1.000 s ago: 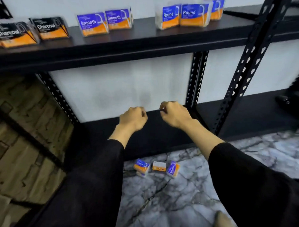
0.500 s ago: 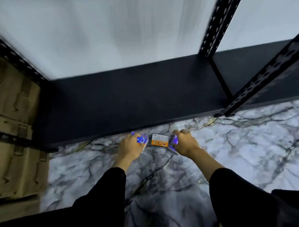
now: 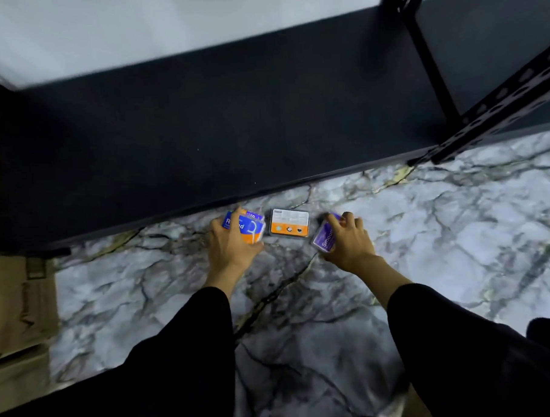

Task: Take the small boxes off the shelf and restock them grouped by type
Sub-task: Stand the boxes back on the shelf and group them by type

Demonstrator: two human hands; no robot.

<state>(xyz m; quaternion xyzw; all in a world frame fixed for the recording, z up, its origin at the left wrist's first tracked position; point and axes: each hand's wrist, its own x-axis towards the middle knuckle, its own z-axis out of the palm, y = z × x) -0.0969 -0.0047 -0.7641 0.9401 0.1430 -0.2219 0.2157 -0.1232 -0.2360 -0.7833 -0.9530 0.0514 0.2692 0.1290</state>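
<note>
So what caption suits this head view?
Left hand and right hand each grip a small box on the marble floor, one box between.

From my feed the light is dim and cool, and I cannot tell where it comes from. The marble floor [image 3: 457, 232] shows pale, while the black shelf [image 3: 232, 115] swallows nearly all detail. Motion blur smears the white wall [image 3: 133, 31] and softens the box print. Wide-angle distortion bends the shelf edge and the perforated post [image 3: 499, 104] toward the corners. The sleeves [image 3: 167, 370] read as flat black.
</note>
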